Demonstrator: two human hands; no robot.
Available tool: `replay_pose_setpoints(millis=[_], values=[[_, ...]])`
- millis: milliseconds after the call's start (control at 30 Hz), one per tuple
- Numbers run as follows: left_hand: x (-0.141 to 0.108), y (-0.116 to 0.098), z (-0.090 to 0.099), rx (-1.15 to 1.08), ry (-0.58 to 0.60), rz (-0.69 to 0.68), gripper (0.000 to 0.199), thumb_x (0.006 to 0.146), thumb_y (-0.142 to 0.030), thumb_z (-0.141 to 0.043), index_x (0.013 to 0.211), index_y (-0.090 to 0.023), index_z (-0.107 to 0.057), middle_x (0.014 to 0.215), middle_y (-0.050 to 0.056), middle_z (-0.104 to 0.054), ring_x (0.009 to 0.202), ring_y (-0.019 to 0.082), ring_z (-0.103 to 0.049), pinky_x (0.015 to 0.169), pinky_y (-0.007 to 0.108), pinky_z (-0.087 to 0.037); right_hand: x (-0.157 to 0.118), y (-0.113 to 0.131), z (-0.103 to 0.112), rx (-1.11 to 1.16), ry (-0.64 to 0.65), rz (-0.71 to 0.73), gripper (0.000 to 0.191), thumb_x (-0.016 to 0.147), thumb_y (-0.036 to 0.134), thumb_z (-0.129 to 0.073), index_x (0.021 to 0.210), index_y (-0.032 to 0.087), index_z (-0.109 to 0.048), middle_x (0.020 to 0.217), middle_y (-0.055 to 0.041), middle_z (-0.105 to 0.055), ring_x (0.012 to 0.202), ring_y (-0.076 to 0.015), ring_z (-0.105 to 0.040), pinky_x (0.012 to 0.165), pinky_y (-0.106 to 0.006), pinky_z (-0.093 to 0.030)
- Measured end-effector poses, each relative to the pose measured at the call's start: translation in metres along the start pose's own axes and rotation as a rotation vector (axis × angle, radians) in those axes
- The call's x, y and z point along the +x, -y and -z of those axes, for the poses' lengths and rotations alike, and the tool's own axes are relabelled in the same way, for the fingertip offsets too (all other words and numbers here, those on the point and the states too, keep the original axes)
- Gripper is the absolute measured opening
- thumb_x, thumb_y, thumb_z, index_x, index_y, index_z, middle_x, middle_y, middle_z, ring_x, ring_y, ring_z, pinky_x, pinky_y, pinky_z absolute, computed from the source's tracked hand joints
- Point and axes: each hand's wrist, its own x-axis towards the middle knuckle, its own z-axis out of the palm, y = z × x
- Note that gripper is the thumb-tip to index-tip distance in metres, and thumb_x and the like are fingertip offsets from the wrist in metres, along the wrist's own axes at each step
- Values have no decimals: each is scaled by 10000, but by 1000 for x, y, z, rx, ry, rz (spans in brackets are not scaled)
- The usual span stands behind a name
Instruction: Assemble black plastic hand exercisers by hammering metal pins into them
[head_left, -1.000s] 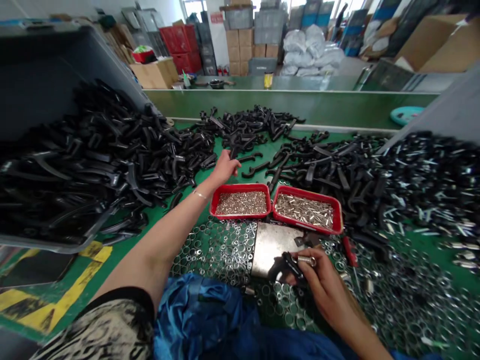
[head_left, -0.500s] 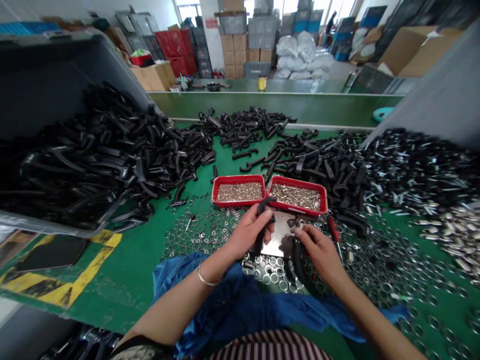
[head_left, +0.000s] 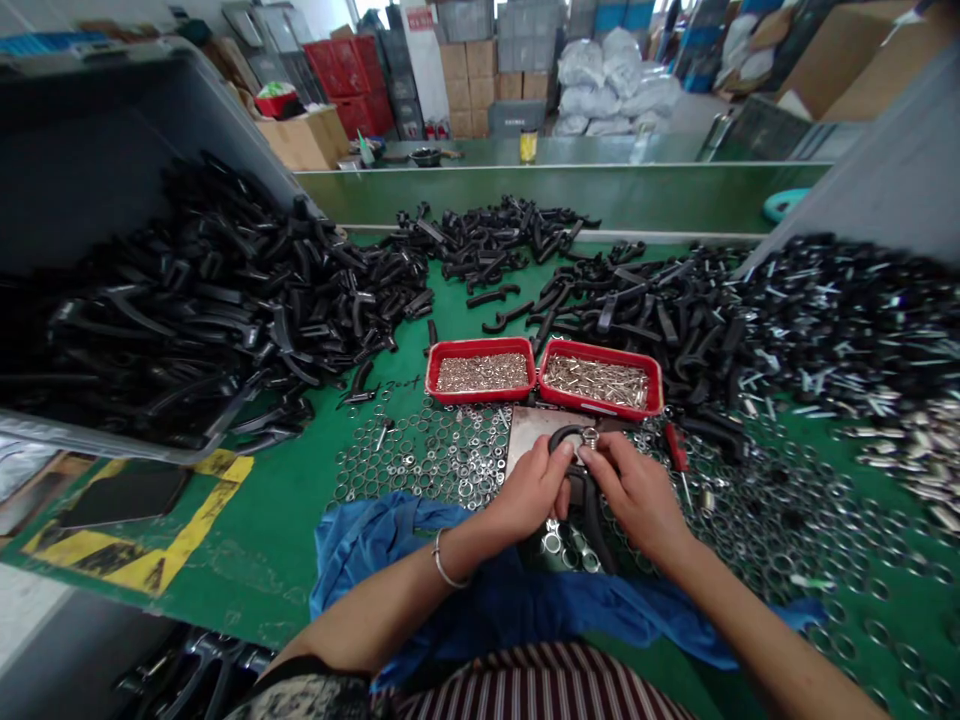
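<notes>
My left hand (head_left: 534, 488) is closed round a curved black handle (head_left: 566, 433), whose hooked end shows above the thumb. Close beside it, my right hand (head_left: 634, 490) pinches a small metal ring (head_left: 590, 437) at the handle's end; the fingertips of both hands nearly touch. Below them another black curved part (head_left: 596, 530) lies over loose rings. A metal plate (head_left: 525, 430) is partly hidden behind my left hand. Just beyond stand two red trays, the left one (head_left: 481, 397) with tiny metal pieces, the right one (head_left: 600, 405) with pins.
A grey bin (head_left: 225, 130) of black handles lies tipped at the left. More handles (head_left: 487, 235) are heaped at the back. Black and metal parts (head_left: 847, 320) fill the right side. A red screwdriver (head_left: 676, 447) lies right of my hand, and a blue cloth (head_left: 360, 550) along the front edge.
My left hand has moved right with the black handle, up to my right hand. The ring is now at the handle's end. The whole view has shifted slightly.
</notes>
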Motion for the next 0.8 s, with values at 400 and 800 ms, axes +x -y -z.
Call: replay_pose_setpoints(millis=[400,800], values=[[-21,9,7,611,-116,-124,509,995,-539,-269,1265,-155,-468,953,143,-694,879,279,-695,796,410,-520,-15,10,7,142,131,-24,287,1008,463,-396,911,238,-546,827,-35,-654,765,-206,-621,732,-319,-470],[-44,-1,25,765,251,-303,775,799,-768,-512,1200,-105,-535,760,131,-680,704,285,-699,601,323,-497,-42,31,11,237,372,-28,272,1000,413,-390,983,227,-588,912,-65,-693,834,-206,-662,751,-337,-527]])
